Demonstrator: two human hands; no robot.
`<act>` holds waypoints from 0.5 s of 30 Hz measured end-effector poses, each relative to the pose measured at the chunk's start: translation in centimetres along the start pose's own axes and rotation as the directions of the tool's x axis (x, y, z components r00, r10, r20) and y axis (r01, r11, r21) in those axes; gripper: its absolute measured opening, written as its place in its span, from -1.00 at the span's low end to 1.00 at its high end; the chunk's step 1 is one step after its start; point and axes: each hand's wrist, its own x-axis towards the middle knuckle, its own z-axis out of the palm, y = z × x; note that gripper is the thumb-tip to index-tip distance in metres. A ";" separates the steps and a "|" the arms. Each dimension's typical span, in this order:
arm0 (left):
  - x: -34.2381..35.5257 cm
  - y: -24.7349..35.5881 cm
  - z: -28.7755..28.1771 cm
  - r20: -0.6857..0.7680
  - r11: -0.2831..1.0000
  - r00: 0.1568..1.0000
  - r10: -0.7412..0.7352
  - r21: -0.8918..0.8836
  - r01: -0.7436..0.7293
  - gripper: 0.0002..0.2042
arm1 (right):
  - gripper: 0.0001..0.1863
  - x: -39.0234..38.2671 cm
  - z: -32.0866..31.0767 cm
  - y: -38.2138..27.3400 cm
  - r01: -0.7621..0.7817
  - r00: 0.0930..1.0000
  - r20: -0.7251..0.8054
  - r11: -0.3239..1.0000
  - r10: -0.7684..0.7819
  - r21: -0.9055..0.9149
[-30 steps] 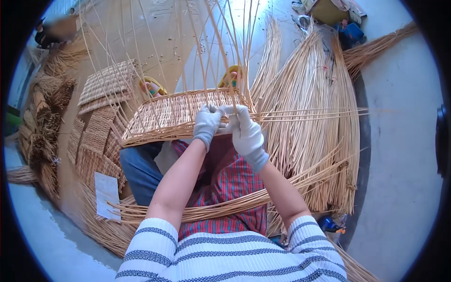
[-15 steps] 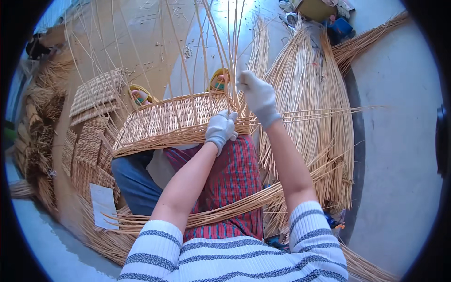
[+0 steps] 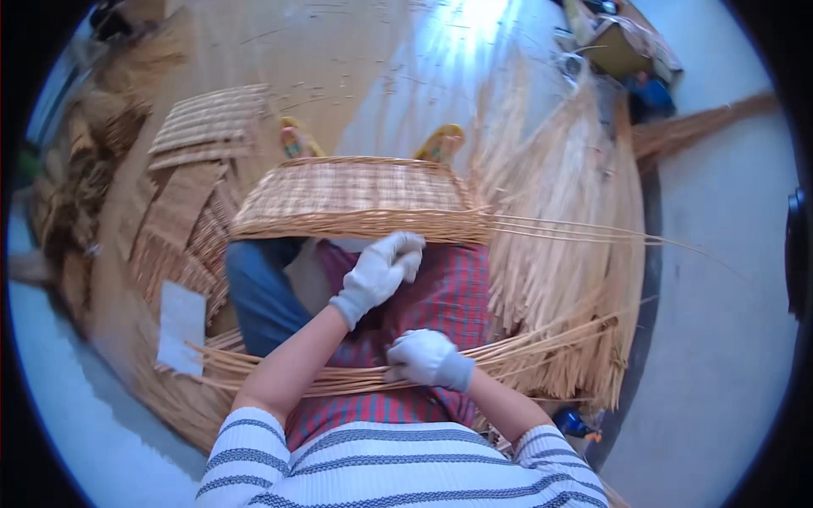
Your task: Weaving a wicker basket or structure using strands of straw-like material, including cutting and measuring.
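A shallow rectangular wicker basket [image 3: 356,190] rests across my knees, its woven floor facing up and its near wall toward me. My left hand [image 3: 379,275], in a white glove, is at the lower edge of that near wall. Its fingers are curled closed; what they hold, if anything, is hidden. Lower down, across my lap, lies a bundle of pale wicker rods [image 3: 339,381]. My gloved right hand [image 3: 428,356] is on this bundle with its fingers closed around rods. Several loose weaver ends [image 3: 576,229] stick out to the right from the basket's corner.
Long sheaves of wicker [image 3: 550,203] cover the floor at the right. Flat woven panels [image 3: 212,123] and a white sheet [image 3: 182,326] lie at the left, beside darker bundles [image 3: 80,169]. A box-like object [image 3: 618,46] stands far right. Yellow sandals [image 3: 440,142] show beyond the basket.
My right hand has dropped from above the basket's right corner to the rod bundle on my lap. My left hand has shifted toward me and left. The upright stakes are now blurred.
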 end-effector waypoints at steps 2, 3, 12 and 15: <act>-5.9 2.6 -3.0 0.078 0.954 0.997 0.024 0.295 -0.046 -0.81 | -0.65 0.4 -1.2 -0.1 -0.202 0.979 -0.038 0.979 0.202 -0.001; -8.6 3.4 -4.9 0.129 0.850 0.987 0.092 0.506 -0.145 -0.80 | -0.66 -0.1 -2.0 0.2 -0.237 0.953 -0.182 0.970 0.242 0.050; -18.6 2.7 -14.7 -0.150 0.345 0.922 0.358 0.938 0.019 -0.89 | -0.70 3.9 -0.4 -1.8 0.040 0.611 -0.791 0.997 0.023 0.059; -19.2 2.4 -13.8 -0.180 0.331 0.912 0.368 0.942 0.052 -0.89 | -0.76 5.4 1.9 -5.3 0.171 0.830 -0.556 0.930 0.042 0.326</act>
